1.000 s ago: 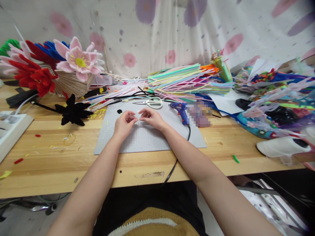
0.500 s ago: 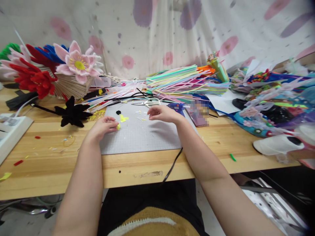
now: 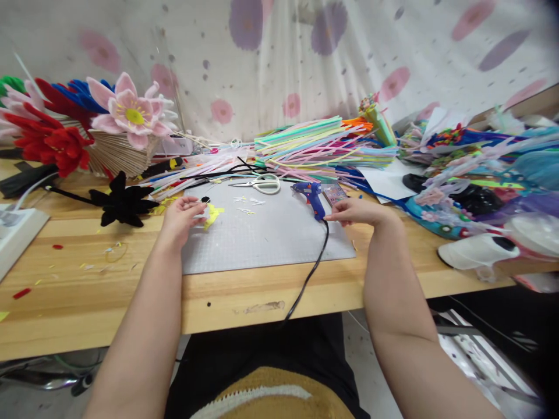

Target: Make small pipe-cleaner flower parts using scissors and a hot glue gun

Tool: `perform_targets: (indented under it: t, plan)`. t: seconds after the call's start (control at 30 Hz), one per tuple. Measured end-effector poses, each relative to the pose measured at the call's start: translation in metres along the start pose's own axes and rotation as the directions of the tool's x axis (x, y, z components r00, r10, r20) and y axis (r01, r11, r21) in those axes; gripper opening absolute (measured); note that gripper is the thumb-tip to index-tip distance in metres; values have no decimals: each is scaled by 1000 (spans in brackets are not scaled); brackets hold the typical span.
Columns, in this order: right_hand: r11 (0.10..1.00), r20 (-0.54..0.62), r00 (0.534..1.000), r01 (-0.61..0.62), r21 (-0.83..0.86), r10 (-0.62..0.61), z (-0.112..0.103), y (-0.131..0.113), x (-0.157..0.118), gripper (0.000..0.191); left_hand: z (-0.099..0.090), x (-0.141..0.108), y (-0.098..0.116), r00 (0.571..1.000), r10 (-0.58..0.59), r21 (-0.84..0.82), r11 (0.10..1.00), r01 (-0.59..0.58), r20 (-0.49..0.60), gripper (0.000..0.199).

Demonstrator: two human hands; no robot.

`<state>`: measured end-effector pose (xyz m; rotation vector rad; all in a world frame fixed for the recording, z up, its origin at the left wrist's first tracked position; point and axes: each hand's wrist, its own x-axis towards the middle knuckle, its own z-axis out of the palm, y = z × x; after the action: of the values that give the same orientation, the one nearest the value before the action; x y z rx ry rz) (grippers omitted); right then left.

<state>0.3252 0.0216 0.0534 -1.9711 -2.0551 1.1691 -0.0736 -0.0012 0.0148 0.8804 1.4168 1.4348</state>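
Note:
My left hand [image 3: 182, 218] is over the left side of the grey cutting mat [image 3: 271, 250], thumb and fingers pinched at the edge of a small yellow piece [image 3: 212, 215]. A small round black piece [image 3: 205, 199] lies just beyond those fingertips. On the mat's right side, my right hand [image 3: 356, 210] has its fingertips closed at the bottom of the handle of a blue hot glue gun [image 3: 314, 201]. The gun's black cord [image 3: 308, 279] runs down over the table edge. Behind that hand lies a partly hidden phone [image 3: 335, 193].
Scissors [image 3: 257, 184] and several white-and-yellow bits [image 3: 247, 211] lie on the mat. Bundles of pipe cleaners [image 3: 323, 142] line the back. A black fuzzy flower [image 3: 122, 201] and a power strip [image 3: 20, 233] stand left; a white cylindrical object [image 3: 476, 251] lies right.
My right hand has moved right, from above the middle of the mat to the glue gun's handle. My left hand has shifted slightly away from me, staying by the yellow piece.

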Motion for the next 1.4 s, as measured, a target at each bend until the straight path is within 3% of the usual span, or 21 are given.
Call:
perform_targets:
  t: [0.1, 0.17, 0.27, 0.33, 0.43, 0.5, 0.57, 0.67, 0.8, 0.97, 1.4]
  plan:
    - [995, -215, 976, -62, -84, 43, 3, 8, 15, 42, 0, 1, 1, 994, 69, 80, 995, -62, -83, 36]
    - [998, -344, 939, -10, -60, -11, 12, 4, 27, 47, 3, 0, 0, 987, 119, 108, 988, -108, -106, 36]
    - [991, -381, 922, 112, 77, -75, 32, -7, 45, 46, 13, -4, -3, 982, 149, 106, 985, -137, -116, 37]
    - [982, -429, 902, 112, 150, -37, 44, -13, 54, 44, 22, -9, -7, 985, 144, 110, 985, -133, -98, 37]
    - [975, -558, 827, 68, 211, 64, 53, -18, 60, 41, 36, -15, -15, 990, 137, 91, 987, -134, -36, 38]
    - [944, -599, 794, 107, 312, 108, 57, -23, 58, 40, 44, -19, -23, 994, 112, 87, 990, -112, 3, 38]
    - [871, -581, 811, 230, 434, 75, 61, -32, 51, 41, 51, -21, -30, 995, 83, 89, 992, -88, 52, 39]
    - [753, -483, 868, 393, 528, -114, 74, -52, 39, 41, 57, -22, -38, 994, 72, 104, 991, -81, 87, 41]
    - [799, -317, 913, 385, 462, -257, 98, -71, 35, 42, 58, -22, -39, 994, 70, 133, 988, -81, 84, 41]
    - [833, -311, 898, 415, 366, -311, 112, -70, 44, 42, 59, -21, -38, 995, 70, 154, 985, -81, 72, 39]
    - [837, -310, 866, 476, 270, -393, 114, -72, 41, 41, 61, -23, -36, 996, 69, 167, 983, -78, 59, 37]
